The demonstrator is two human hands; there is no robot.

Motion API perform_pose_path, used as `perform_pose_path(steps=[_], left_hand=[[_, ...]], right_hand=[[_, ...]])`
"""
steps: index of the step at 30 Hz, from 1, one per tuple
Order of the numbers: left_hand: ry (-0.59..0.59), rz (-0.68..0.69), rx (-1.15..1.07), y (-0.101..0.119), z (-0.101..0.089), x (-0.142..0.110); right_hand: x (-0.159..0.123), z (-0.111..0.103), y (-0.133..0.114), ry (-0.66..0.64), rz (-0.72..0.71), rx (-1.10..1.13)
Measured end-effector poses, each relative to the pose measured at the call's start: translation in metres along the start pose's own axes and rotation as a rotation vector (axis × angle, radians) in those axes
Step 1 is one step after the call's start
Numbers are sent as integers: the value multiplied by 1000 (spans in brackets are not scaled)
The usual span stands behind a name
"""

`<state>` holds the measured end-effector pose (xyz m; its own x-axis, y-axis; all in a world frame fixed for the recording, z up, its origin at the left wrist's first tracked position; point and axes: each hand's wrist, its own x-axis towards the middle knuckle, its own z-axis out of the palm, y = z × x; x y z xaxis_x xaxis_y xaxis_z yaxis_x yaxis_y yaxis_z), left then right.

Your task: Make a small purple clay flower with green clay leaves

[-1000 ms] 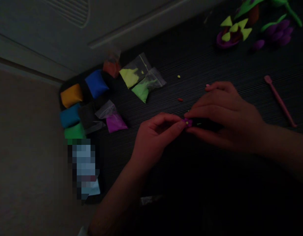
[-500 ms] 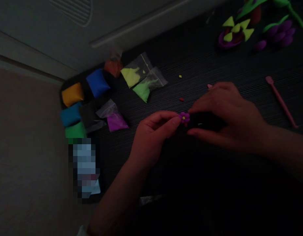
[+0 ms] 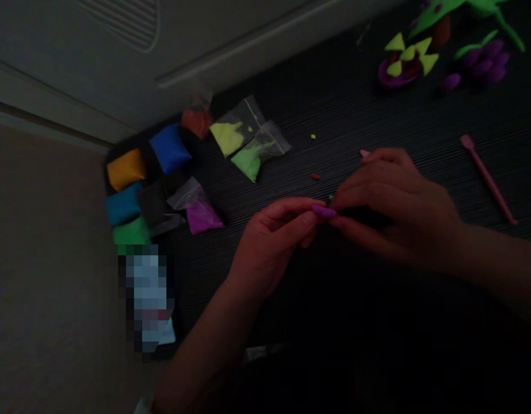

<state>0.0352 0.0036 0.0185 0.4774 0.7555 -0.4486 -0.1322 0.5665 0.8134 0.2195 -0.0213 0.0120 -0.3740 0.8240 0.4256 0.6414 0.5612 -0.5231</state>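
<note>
My left hand (image 3: 276, 238) pinches a small purple clay flower (image 3: 324, 212) between thumb and fingers. The flower is seen edge-on now, so its yellow centre is hidden. My right hand (image 3: 390, 204) closes on the flower's right side with thumb and fingertips. A bit of green (image 3: 331, 197) shows by the right fingertips. Beyond the right hand's bent fingers pokes a pink tip (image 3: 364, 153); whether it is held or lies on the table, I cannot tell. A red clay bit (image 3: 316, 177) and a yellow crumb (image 3: 313, 136) lie just past the hands.
Clay bags, including yellow (image 3: 226, 138), light green (image 3: 248, 161), purple (image 3: 203, 215) and blue (image 3: 170, 149), lie on the left. A pink modelling tool (image 3: 489, 181) rests at right. Behind stand a purple clay bowl (image 3: 397, 79) with yellow triangles and purple clay grapes (image 3: 485, 63).
The flower turned to face me half a second ago, with the right fingers apart from it. Now it is tipped edge-on and the right fingertips have come back to it.
</note>
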Motion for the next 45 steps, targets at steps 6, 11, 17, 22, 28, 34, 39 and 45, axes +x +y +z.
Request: perform_pose_path(steps=[6,11,17,22,28,34,39,45], left_hand=[[-14,-6,1,2,-2,0],[12,60,61,-1,1,0],[52,98,187,-3,3,-2],[59,98,211,-4,2,-2],[41,117,213,-5,0,-1],[37,126,244,-5,-1,-1],[44,123,266,-4,0,-1],[52,150,258,-5,2,-2]], right_hand=[[-1,-1,2,13,15,-66],[-2,0,3,-4,14,-139],[-2,-1,4,-33,-40,-183],[-2,-1,4,-51,-59,-153],[-1,-1,2,-59,-66,-155],[-1,-2,1,-64,-61,-157],[-2,-2,1,-66,-58,-168],[-1,-2,1,-82,-51,-151]])
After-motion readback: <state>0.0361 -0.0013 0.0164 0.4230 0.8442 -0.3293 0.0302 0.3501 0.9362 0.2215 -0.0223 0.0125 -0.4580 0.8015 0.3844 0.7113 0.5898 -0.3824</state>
